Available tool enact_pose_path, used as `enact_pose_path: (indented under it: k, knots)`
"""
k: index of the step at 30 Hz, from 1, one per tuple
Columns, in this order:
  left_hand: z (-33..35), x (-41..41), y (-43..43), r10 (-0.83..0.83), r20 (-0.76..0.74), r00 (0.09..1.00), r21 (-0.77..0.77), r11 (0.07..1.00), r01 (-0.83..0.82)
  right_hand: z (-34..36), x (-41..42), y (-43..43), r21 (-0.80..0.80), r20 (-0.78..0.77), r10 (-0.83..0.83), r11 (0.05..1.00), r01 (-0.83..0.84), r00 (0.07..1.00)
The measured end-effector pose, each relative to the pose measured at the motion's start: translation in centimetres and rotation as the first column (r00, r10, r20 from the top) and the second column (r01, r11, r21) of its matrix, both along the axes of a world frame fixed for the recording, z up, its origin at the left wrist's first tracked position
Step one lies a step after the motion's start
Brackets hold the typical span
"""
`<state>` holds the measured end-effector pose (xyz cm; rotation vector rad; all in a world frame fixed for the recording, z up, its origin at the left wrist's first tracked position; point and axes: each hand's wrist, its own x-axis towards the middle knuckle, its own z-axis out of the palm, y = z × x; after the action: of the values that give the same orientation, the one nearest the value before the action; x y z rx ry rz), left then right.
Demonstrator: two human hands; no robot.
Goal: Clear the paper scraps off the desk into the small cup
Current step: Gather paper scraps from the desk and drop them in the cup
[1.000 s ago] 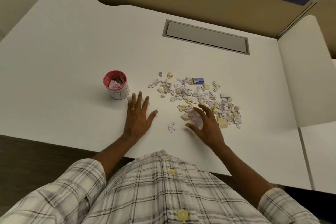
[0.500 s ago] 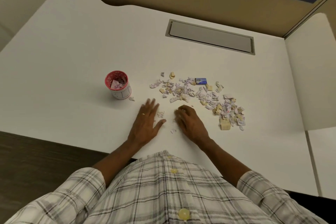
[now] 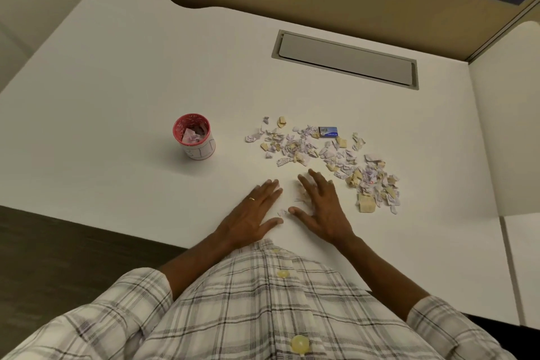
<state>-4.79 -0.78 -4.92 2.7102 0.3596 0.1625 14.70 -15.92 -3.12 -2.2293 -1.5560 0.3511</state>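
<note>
- Torn white-and-tan paper scraps (image 3: 321,152) lie strewn on the white desk (image 3: 117,82), well right of the small red-rimmed paper cup (image 3: 195,137), which already holds some.
- A small batch (image 3: 301,194) lies between the hands, apparently being herded together.
- The left hand (image 3: 254,213) and right hand (image 3: 323,207) lie flat with fingers straight and spread, gripping nothing, though scraps may hide under the right one.
- Next, the hands should close in, pinch the batch and carry it to the cup.
- Half a second ago the right hand was curled over this batch; now it is flattened.

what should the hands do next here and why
Probably slide the left hand and right hand together to scoop up the loose scraps between them: both lie flat and open either side of those scraps, and the cup stands to the left, already holding some.
</note>
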Motion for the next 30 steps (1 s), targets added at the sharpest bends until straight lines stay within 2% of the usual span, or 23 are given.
enact_pose_path:
  k: [3, 6, 9, 13, 15, 19, 24, 27, 30]
  knots:
    - [0.2, 0.6, 0.1, -0.024, 0.093, 0.995, -0.076, 0.997, 0.032, -0.3, -1.5, 1.0, -0.004, 0.042, 0.097, 0.995, -0.097, 0.994]
    - [0.4, 1.0, 0.8, 0.018, 0.198, 0.98, -0.114, 0.993, 0.005, -0.4, -1.5, 1.3, 0.109, 0.089, 0.156, 0.98, -0.165, 0.984]
    - [0.6, 1.5, 1.3, 0.064, 0.251, 0.966, -0.115, 0.993, -0.035, 0.2, -0.4, 1.1, 0.127, 0.068, 0.049, 0.99, -0.057, 0.996]
    - [1.1, 2.1, 1.1, 0.144, 0.261, 0.954, -0.21, 0.974, -0.089, 1.3, 1.7, 0.3, 0.083, -0.141, -0.113, 0.989, 0.126, 0.983]
    - [1.0, 2.0, 0.8, 0.142, 0.242, 0.96, -0.225, 0.97, -0.086, 1.9, 2.6, -1.2, 0.064, -0.163, -0.083, 0.993, 0.095, 0.983]
    - [0.6, 1.7, 0.9, 0.093, 0.205, 0.974, -0.205, 0.977, -0.051, 2.0, 2.6, -5.4, -0.056, 0.001, -0.022, 0.998, 0.023, 1.0]
    - [0.8, 2.7, 1.8, 0.068, 0.237, 0.969, -0.173, 0.985, -0.026, 1.4, 1.2, -6.1, 0.001, 0.102, -0.02, 1.0, 0.02, 0.995]
    - [1.6, 4.0, 2.2, 0.008, 0.101, 0.995, -0.126, 0.992, 0.005, 1.7, 1.4, -3.3, -0.005, 0.107, -0.012, 1.0, 0.013, 0.994]
    - [2.5, 6.2, 2.6, -0.141, 0.0, 0.99, -0.004, 0.99, 0.141, 2.0, 1.3, -0.8, -0.022, 0.112, 0.149, 0.989, -0.148, 0.982]
